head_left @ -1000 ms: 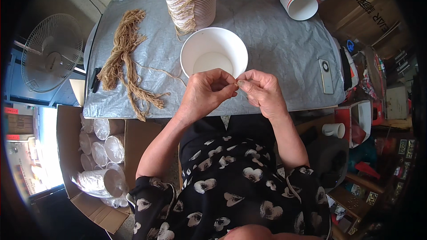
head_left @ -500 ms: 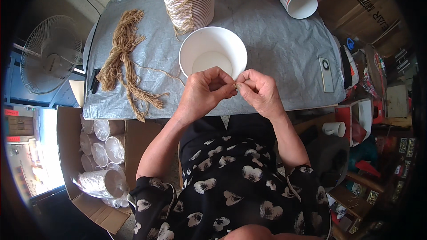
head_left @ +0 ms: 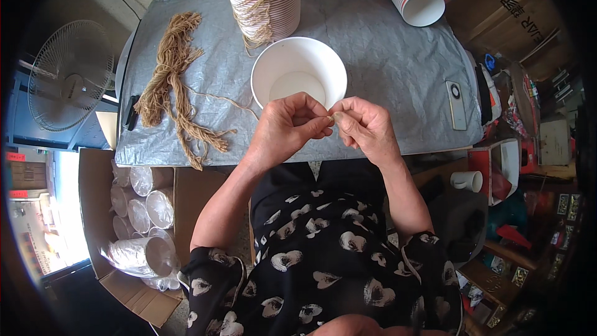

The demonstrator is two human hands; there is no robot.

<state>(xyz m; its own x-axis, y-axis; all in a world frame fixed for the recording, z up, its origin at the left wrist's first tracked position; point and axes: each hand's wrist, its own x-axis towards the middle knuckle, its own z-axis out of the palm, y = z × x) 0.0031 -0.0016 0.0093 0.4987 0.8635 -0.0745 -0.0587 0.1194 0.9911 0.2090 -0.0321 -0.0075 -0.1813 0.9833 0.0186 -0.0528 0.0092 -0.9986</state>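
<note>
A white paper bucket [head_left: 267,71] stands with its mouth up near the middle of the table's front. My left hand [head_left: 289,126] and my right hand [head_left: 367,126] meet at its near right rim, fingertips pinched together. A strand of twine [head_left: 225,99] runs from the tan twine bundle [head_left: 171,71] on the left and passes behind my left hand. Both hands seem to pinch its end, though the fingers hide most of it. Behind the bucket rises a stack of nested paper buckets [head_left: 283,9], with twine loops hanging down its side.
More nested buckets [head_left: 423,6] lie at the back right. A phone [head_left: 456,106] rests on the grey-covered table [head_left: 398,74] at right, and a black object [head_left: 131,113] at left. Below left, a cardboard box [head_left: 193,193] holds several wrapped buckets. A fan [head_left: 71,74] stands left; a mug [head_left: 466,180], lower right.
My right hand's fingers have shifted slightly, its lower fingers curling down beside the rim. The bucket has moved a touch to the right. My left hand has barely moved.
</note>
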